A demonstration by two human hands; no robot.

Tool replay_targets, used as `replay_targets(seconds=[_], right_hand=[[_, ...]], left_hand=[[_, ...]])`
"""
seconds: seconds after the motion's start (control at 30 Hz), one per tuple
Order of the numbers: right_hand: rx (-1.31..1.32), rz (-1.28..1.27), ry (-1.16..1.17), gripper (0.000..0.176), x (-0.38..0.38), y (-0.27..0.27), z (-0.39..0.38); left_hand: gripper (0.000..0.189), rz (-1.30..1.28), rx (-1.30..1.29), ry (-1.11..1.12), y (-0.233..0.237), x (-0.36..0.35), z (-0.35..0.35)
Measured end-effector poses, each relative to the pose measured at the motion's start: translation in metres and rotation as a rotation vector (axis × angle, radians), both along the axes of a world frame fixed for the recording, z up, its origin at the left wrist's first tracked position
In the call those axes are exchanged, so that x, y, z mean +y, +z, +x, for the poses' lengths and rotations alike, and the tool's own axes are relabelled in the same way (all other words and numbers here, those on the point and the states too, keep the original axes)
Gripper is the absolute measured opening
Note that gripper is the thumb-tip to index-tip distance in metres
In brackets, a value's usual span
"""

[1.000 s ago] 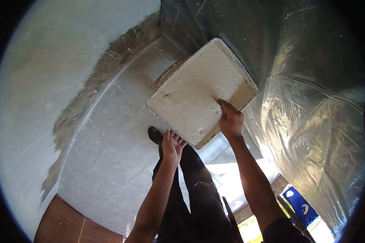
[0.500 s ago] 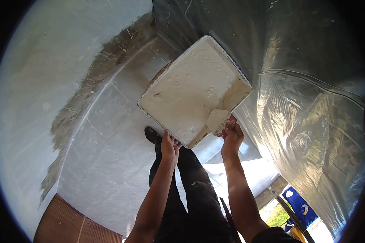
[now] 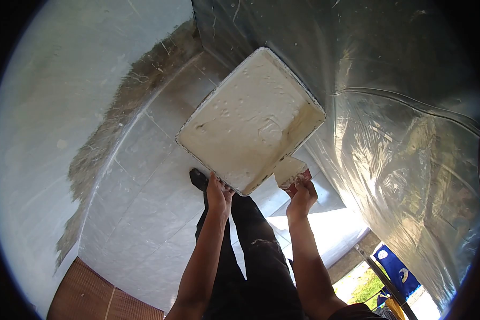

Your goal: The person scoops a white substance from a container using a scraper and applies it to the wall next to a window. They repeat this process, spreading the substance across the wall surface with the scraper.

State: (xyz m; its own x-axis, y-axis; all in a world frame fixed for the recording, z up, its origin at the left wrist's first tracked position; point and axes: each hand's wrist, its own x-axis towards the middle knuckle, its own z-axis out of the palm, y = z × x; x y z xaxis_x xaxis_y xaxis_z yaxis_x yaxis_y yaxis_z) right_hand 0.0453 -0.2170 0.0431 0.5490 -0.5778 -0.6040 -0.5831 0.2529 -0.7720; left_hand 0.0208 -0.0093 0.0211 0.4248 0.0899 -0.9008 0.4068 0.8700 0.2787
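Red scraper (image 3: 294,180), loaded, now beyond tray (image 3: 250,122) rim in right hand (image 3: 303,197).

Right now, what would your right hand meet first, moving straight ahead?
Probably the rectangular tray of cream paste; the red scraper in the right hand points there, though depth is unclear.

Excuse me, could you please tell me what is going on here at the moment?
A person's left hand is at the near edge of a tray of pale, wet-looking paste. Their right hand holds a small red spreader, its blade coated with similar paste, by the tray's edge. To the left, a dark, ragged band runs along the pale wall.
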Motion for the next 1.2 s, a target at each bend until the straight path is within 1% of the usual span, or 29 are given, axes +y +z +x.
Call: replay_targets(seconds=[0.03,0.1,0.13,0.2,0.23,0.3,0.33,0.37,0.43,0.47,0.5,0.57,0.6,0.67,0.7,0.77,0.8,0.83,0.87,0.9,0.93,0.97,1.03,1.07,1.1,1.17,1.2], right_hand=[[-0.001,-0.001,0.001,0.018,-0.001,0.002,-0.001],[0.027,0.011,-0.041,0.025,-0.002,0.007,-0.003],[0.029,0.009,-0.039,0.025,-0.005,0.010,-0.005],[-0.011,0.169,-0.147,0.041,-0.016,0.016,-0.005],[-0.013,0.168,-0.142,0.041,-0.020,0.019,-0.003],[-0.184,0.354,0.075,0.055,-0.027,0.026,-0.001],[-0.166,0.415,0.132,0.061,-0.031,0.031,0.003],[-0.169,0.417,0.136,0.061,-0.033,0.035,0.009],[-0.209,0.623,0.299,0.064,-0.035,0.042,0.023],[-0.241,0.723,0.329,0.065,-0.035,0.046,0.031],[-0.243,0.723,0.337,0.065,-0.033,0.049,0.038],[-0.250,0.848,0.473,0.066,-0.029,0.054,0.050],[-0.250,0.849,0.475,0.066,-0.025,0.058,0.056],[-0.230,0.729,0.607,0.065,-0.017,0.063,0.064],[-0.221,0.729,0.607,0.065,-0.021,0.053,0.063],[-0.152,0.379,0.766,0.061,-0.040,0.028,0.064],[-0.105,0.070,0.900,0.047,-0.045,0.025,0.068],[-0.108,0.069,0.907,0.047,-0.033,0.038,0.072],[-0.167,-0.154,1.058,0.040,-0.021,0.052,0.074],[-0.224,-0.383,1.199,0.034,-0.012,0.060,0.075],[-0.301,-0.436,1.233,0.035,-0.011,0.056,0.074],[-0.294,-0.433,1.236,0.035,-0.013,0.049,0.075],[-0.808,-0.815,1.475,0.043,-0.021,0.028,0.082],[-0.874,-0.909,1.548,0.051,-0.027,0.013,0.083],[-0.866,-0.902,1.557,0.051,-0.030,0.007,0.083],[-0.877,-1.040,1.669,0.056,-0.033,-0.003,0.078],[-0.867,-1.026,1.682,0.056,-0.036,-0.010,0.074]], left_hand=[[0.062,0.005,0.005,0.000,0.000,0.000,0.000],[0.061,0.009,0.012,0.003,0.001,-0.001,0.000],[0.061,0.015,0.015,0.011,0.001,-0.001,0.001],[0.060,0.018,0.013,0.024,0.000,-0.002,0.002],[0.060,0.016,-0.001,0.018,-0.001,-0.002,0.002],[0.060,0.016,-0.008,0.019,-0.003,-0.003,-0.002],[0.059,0.024,-0.016,0.030,-0.004,-0.004,-0.002],[0.059,0.032,-0.027,0.041,-0.004,-0.005,-0.001],[0.059,0.030,-0.034,0.041,-0.007,-0.006,-0.002],[0.059,0.028,-0.037,0.040,-0.008,-0.007,-0.002],[0.059,0.029,-0.042,0.046,-0.008,-0.007,-0.002],[0.061,0.033,-0.036,0.027,-0.009,-0.008,-0.003],[0.061,0.033,-0.036,0.030,-0.011,-0.009,-0.004],[0.065,0.032,-0.054,0.006,-0.017,-0.010,-0.007],[0.065,0.030,-0.047,0.009,-0.019,-0.011,-0.009],[0.069,0.050,-0.044,-0.063,-0.020,-0.011,-0.009],[0.069,0.052,-0.046,-0.054,-0.018,-0.010,-0.009],[0.072,0.068,-0.048,-0.097,-0.015,-0.010,-0.008],[0.074,0.083,-0.049,-0.143,-0.014,-0.011,-0.007],[0.074,0.081,-0.049,-0.142,-0.018,-0.011,-0.007],[0.077,0.077,-0.075,-0.153,-0.022,-0.012,-0.009],[0.079,0.075,-0.099,-0.162,-0.027,-0.013,-0.012],[0.082,0.115,-0.093,-0.158,-0.024,-0.017,-0.010],[0.084,0.149,-0.088,-0.159,-0.024,-0.020,-0.011],[0.084,0.144,-0.078,-0.156,-0.026,-0.022,-0.011],[0.087,0.184,-0.112,-0.137,-0.031,-0.024,-0.013],[0.087,0.179,-0.096,-0.132,-0.029,-0.025,-0.012]])
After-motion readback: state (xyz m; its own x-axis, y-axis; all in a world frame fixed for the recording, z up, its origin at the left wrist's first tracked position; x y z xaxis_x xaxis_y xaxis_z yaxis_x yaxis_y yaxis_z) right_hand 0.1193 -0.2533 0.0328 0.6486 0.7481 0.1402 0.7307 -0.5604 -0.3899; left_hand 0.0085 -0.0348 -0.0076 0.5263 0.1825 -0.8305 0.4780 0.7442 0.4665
